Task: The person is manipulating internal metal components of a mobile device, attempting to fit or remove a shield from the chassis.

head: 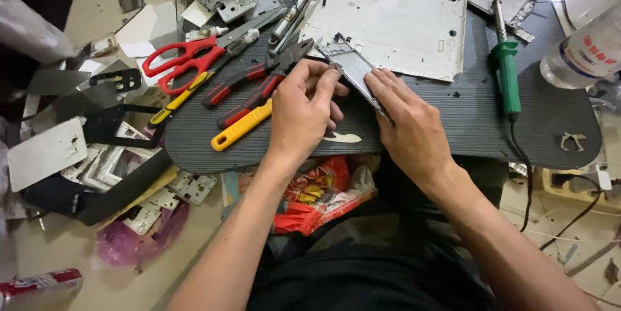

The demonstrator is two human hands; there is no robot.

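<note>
Cluttered with dismantled device shells and loose parts, the floor surrounded a dark ribbed work board (453,136) on which a white tablet back cover (394,20), red-handled scissors (184,59), pliers (259,81), a yellow-handled tool (242,127) and a green soldering iron (506,72) lay. The left hand (301,114) and right hand (411,127) both pinched a thin grey phone panel (356,72), held tilted on edge near the board's middle, fingers closed narrowly along its sides. Judged from this, separation was under way but unfinished: the panel appeared in one piece.
</note>
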